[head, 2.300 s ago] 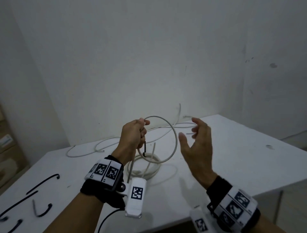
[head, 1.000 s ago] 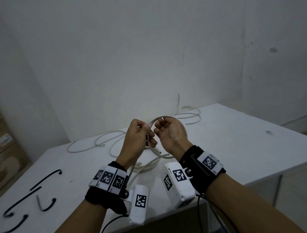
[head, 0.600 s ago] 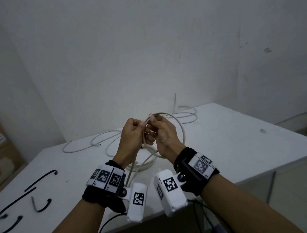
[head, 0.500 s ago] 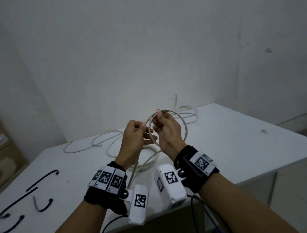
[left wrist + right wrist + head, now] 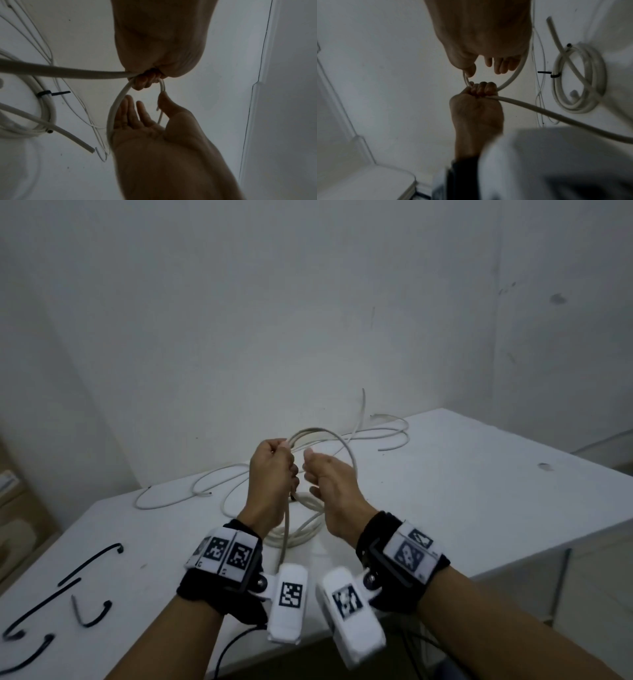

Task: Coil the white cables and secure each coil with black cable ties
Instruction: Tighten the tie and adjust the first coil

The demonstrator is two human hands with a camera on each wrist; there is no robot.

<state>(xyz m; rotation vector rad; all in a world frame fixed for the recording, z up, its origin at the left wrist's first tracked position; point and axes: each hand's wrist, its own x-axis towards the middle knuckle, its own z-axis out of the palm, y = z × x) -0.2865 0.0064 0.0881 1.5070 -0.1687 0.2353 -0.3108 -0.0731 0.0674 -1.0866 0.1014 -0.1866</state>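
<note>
My left hand is raised above the table and grips a white cable in a fist, where its single loop crosses itself. The cable's tail hangs down past my left wrist. My right hand is just right of the left. In the left wrist view, the right hand sits inside the loop with fingers loosely straight and the thumb touching the cable. Below on the table lies a finished coil bound by a black cable tie.
Several loose black cable ties lie at the table's left end. More uncoiled white cables sprawl along the back of the white table by the wall. Cardboard boxes stand to the far left.
My right hand came in from open air and pinched the loop beside the left hand. It has now let go and sits loosely inside the loop. The left hand kept its grip.
</note>
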